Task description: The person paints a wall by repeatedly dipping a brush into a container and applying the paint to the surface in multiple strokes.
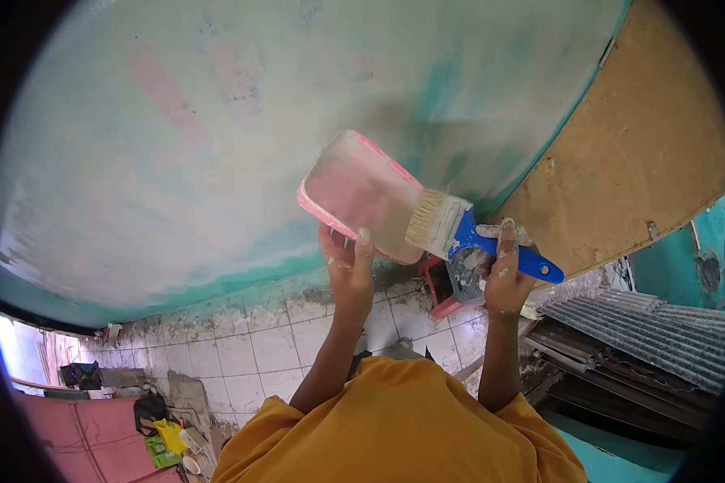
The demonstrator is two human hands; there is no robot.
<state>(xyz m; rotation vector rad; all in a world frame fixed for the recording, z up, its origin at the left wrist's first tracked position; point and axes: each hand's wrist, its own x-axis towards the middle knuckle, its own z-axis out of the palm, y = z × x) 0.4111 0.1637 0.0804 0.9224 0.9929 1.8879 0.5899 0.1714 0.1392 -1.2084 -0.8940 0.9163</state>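
Our left hand [351,267] grips a pink tray [348,187], smeared pale inside; at its four o'clock, our right hand [506,274] clasps a blue-handled brush [467,231].

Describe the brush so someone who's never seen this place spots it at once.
Start at the big whitish-and-teal wall and come down past its lower right to the person's right hand. That hand holds the brush, bristles pointing toward the pink tray in the left hand. Unlike the tray, it has a bright blue handle.
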